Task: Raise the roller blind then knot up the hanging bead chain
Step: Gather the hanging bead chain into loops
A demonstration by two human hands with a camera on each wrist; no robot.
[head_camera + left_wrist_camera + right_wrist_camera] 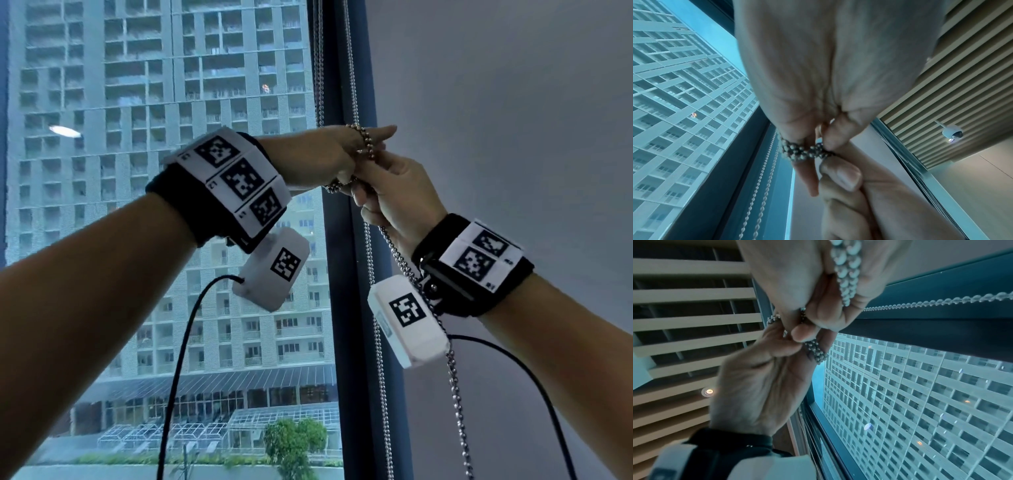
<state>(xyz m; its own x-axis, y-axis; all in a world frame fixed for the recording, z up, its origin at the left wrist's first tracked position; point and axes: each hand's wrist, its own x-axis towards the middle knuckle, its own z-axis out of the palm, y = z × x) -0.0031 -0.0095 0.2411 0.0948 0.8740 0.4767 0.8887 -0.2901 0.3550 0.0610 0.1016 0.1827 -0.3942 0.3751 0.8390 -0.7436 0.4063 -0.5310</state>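
Silver metal bead chain point(368, 144) wound in loops round left hand's point(322, 161) fingers, beside dark window frame point(337, 274). Pinched there by right hand point(394, 195), its hanging strands gripped too.

the dark window frame point(337, 212) carries the bead chain point(354, 68), which hangs along its right edge.

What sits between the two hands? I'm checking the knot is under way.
Only the bead chain: it wraps the left hand finger, and the right hand grips its strands. The left wrist view shows this closest.
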